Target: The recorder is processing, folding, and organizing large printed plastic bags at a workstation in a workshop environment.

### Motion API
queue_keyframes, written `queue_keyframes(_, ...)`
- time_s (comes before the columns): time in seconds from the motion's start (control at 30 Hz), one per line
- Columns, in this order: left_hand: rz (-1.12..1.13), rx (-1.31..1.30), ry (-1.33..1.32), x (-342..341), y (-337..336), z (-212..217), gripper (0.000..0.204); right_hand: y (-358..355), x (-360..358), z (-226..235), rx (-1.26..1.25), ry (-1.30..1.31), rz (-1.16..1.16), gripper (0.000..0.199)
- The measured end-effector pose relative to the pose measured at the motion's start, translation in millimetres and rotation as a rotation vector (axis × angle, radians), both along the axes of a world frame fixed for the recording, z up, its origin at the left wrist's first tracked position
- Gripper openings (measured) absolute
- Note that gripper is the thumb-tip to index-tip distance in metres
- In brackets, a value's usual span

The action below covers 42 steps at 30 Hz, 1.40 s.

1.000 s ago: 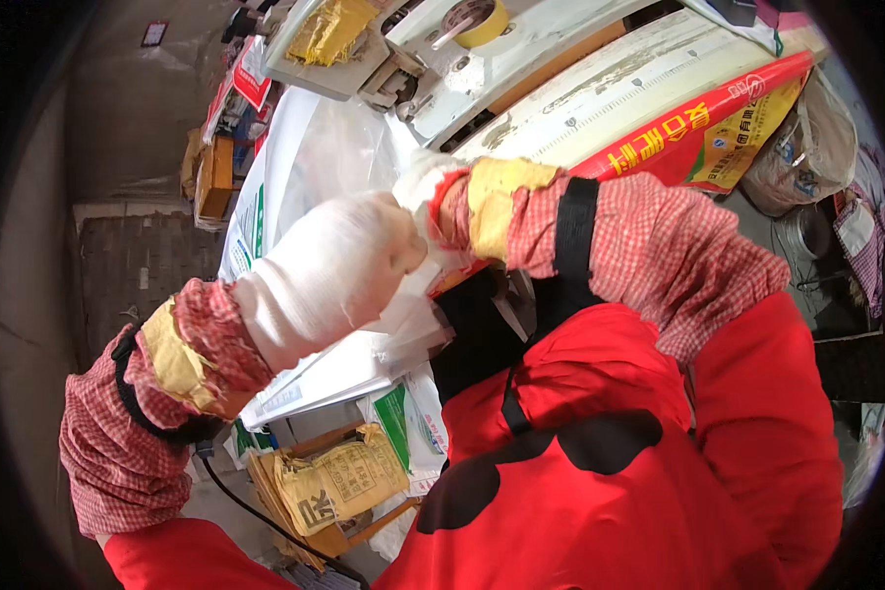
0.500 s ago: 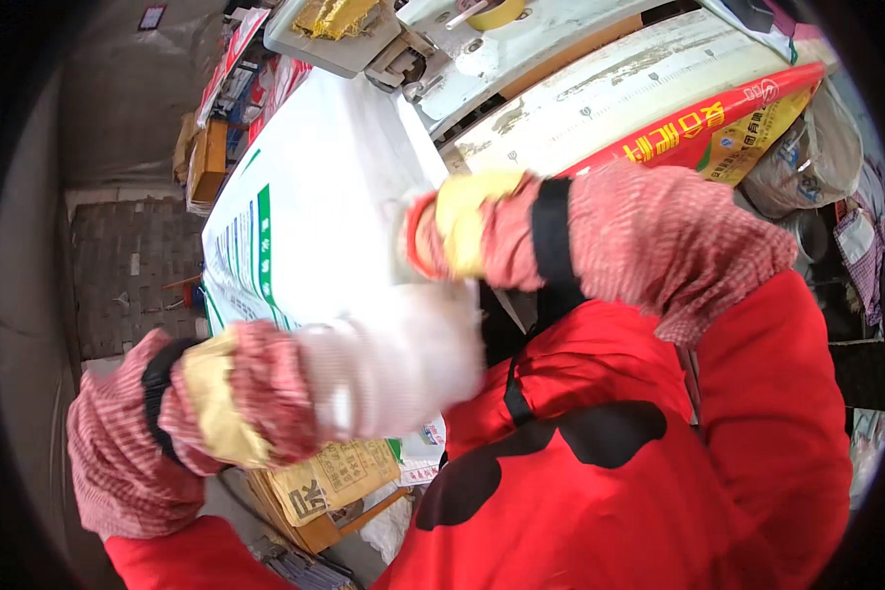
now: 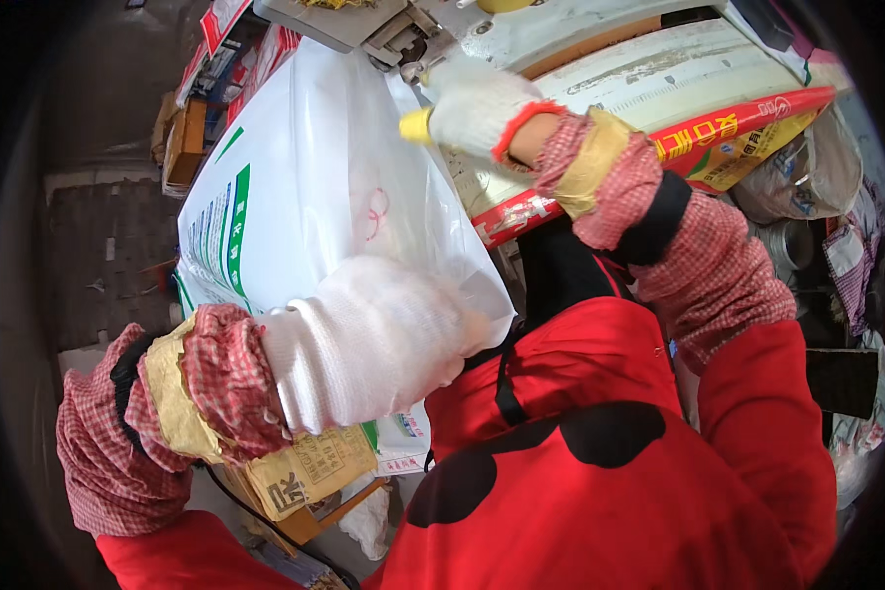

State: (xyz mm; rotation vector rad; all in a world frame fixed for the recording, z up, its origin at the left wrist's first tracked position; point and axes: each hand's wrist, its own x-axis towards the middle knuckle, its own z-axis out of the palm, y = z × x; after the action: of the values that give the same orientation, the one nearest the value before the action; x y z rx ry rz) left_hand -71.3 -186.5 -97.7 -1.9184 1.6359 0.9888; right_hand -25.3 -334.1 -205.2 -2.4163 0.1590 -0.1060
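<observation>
R hand (image 3: 477,108) lifted to sack (image 3: 305,187) top; L hand (image 3: 369,339) grips bottom corner.

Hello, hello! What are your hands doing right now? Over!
Left hand gripping white bag's near edge. Right hand at bag's top, grip unclear. Red sack behind, not blocking.
</observation>
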Motion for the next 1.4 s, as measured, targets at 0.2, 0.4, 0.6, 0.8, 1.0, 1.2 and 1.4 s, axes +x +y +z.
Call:
queue_keyframes(0.2, -0.251, -0.143, -0.063, -13, 2, -1, 0.011, 46, 22, -35, -0.517, 0.124, 0.149, 0.037)
queue_keyframes(0.4, -0.365, -0.095, -0.026, -22, -15, -9, 0.009, 66, 22, -55, -0.356, -0.152, -0.235, 0.025)
queue_keyframes(0.6, -0.134, 0.377, -0.269, 26, -43, 8, 0.020, 74, 38, -57, -0.476, -0.058, -0.171, 0.026)
queue_keyframes(0.8, 0.110, 0.184, -0.717, -20, 3, 39, 0.007, 96, 51, -86, -0.805, -0.040, -0.301, 0.029)
queue_keyframes(1.0, -0.250, 0.431, -0.462, -12, 26, 9, 0.008, 88, 64, -71, -0.669, -0.038, -0.064, 0.027)
queue_keyframes(1.2, -0.150, 0.446, -0.343, 35, -54, 19, 0.031, 76, 62, -76, -0.595, -0.132, 0.035, 0.027)
queue_keyframes(1.4, -0.176, 0.290, -0.932, 68, -75, 106, 0.020, 66, 37, -88, -0.500, -0.186, 0.118, 0.027)
